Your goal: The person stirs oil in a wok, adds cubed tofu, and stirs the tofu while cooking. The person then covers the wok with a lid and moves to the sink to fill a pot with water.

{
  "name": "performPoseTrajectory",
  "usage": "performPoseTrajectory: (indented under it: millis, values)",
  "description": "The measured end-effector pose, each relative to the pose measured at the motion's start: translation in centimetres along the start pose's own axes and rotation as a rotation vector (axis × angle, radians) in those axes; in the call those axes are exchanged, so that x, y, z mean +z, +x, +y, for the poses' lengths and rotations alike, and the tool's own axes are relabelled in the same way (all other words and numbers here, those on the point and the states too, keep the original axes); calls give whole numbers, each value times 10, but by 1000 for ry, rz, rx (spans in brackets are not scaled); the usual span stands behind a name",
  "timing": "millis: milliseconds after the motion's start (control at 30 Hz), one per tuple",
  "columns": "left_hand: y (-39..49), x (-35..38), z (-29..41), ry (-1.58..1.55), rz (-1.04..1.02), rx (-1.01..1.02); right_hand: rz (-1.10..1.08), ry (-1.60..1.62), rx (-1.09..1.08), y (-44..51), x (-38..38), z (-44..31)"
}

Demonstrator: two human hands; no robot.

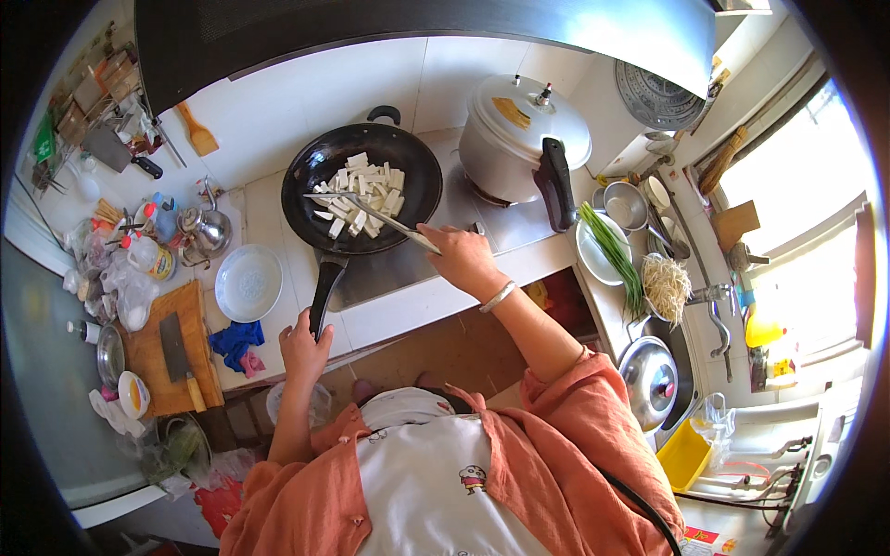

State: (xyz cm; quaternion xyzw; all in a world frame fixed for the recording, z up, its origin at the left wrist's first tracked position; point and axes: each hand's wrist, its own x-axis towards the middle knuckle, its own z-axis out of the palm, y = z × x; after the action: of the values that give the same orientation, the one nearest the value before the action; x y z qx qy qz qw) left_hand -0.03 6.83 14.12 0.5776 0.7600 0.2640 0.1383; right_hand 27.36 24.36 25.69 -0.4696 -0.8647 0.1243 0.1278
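Observation:
A black wok (299, 208) rests on the stove, its long handle pointing toward me. My left hand (306, 345) is closed around the end of that handle. Pale white strips, perhaps tofu (375, 182), lie heaped in the pan. My right hand (462, 256) grips a metal spatula (396, 225), whose blade reaches over the left part of the strips. The underside of the blade is hidden, so I cannot tell whether it touches them. To the wok's right stands a large pressure cooker (507, 132) with its lid on.
Left of the stove are a white bowl (248, 283), a blue cloth (236, 342), a metal kettle (207, 229) and a cleaver (175, 347) on a wooden board (142, 368). At right, green stalks (608, 250) lie across a plate beside bean sprouts (665, 285). A range hood (417, 21) overhangs the stove.

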Motion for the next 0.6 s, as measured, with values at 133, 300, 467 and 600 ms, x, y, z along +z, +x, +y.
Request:
performPoseTrajectory:
  millis: [133,300,467,600]
  values:
    - [-2,2,-8,-16,2,-14,-32,51,24,0,0,-10]
    - [-1,1,-6,-8,-45,-56,76,353,59,-2,29,12]
    - [-4,-4,-3,-35,-8,-35,-66,435,209,15,36,10]
    - [-5,-5,-1,-53,58,-20,-83,480,235,31,48,9]
